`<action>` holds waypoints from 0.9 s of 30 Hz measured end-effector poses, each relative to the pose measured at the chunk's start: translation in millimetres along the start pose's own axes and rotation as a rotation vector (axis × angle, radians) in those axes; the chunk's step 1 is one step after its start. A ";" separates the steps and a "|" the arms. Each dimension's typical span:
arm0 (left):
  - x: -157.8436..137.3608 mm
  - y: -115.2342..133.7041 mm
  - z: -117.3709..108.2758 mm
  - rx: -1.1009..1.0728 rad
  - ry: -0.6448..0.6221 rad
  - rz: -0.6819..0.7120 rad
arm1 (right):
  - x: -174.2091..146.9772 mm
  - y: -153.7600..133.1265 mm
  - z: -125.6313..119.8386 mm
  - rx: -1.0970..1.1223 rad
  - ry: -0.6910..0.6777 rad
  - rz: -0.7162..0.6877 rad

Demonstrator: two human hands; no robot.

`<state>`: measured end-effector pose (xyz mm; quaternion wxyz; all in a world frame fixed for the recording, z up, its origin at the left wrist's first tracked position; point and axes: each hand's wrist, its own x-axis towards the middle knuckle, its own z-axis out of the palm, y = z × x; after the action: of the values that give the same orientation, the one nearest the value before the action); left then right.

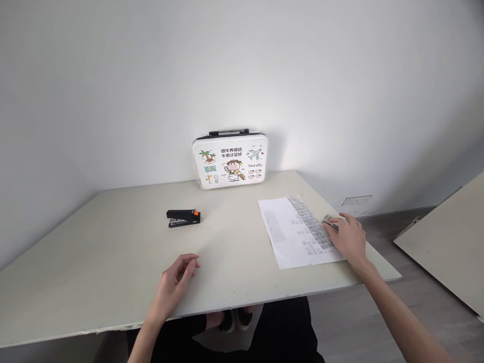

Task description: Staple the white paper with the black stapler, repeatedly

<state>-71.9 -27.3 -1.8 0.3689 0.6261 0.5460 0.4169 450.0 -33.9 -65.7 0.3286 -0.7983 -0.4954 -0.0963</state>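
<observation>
My left hand [176, 283] rests near the table's front edge, fingers loosely curled, with a gap between thumb and forefinger and nothing seen in it. Beyond it lies a black stapler [183, 218] with an orange patch at its right end. At the right edge of the printed sheet [278, 227], my right hand [348, 238] reaches down to the table. Its thumb and fingertips close on a thin dark strip [331, 225], too small to name surely. Just past the fingertips lies a small grey piece [327, 217], perhaps a row of staples.
A white case [212, 164] with cartoon prints and a black handle stands upright against the wall at the back of the pale table [124, 252]. On the right, a wall socket plate [356, 200] and a pale panel [449, 242] are beyond the table's edge.
</observation>
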 end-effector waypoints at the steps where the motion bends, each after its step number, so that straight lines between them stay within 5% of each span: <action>1: -0.4 -1.3 0.3 0.020 -0.003 0.008 | -4.2 -8.1 -4.3 0.045 0.017 -0.013; 5: -3.7 0.9 0.5 -0.029 -0.001 -0.018 | -38.3 -57.5 -25.4 0.231 -0.028 -0.146; 9: -7.2 4.4 -0.4 -0.152 0.009 -0.049 | -86.5 -121.9 -40.1 0.656 -0.336 -0.195; 13: -8.6 0.4 -3.2 -0.022 -0.043 0.006 | -115.9 -165.2 -41.6 0.934 -0.636 -0.138; 17: -8.7 -1.7 -4.6 0.079 -0.070 0.041 | -122.3 -174.0 -39.0 0.958 -0.755 -0.096; 27: -11.7 -2.2 -4.6 0.091 -0.057 0.082 | -128.9 -166.8 -36.8 0.935 -0.724 -0.079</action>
<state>-77.7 -38.6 -3.4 0.3383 0.6757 0.5274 0.3883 250.5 -101.6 -27.7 0.4517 -0.5317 -0.5952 0.3987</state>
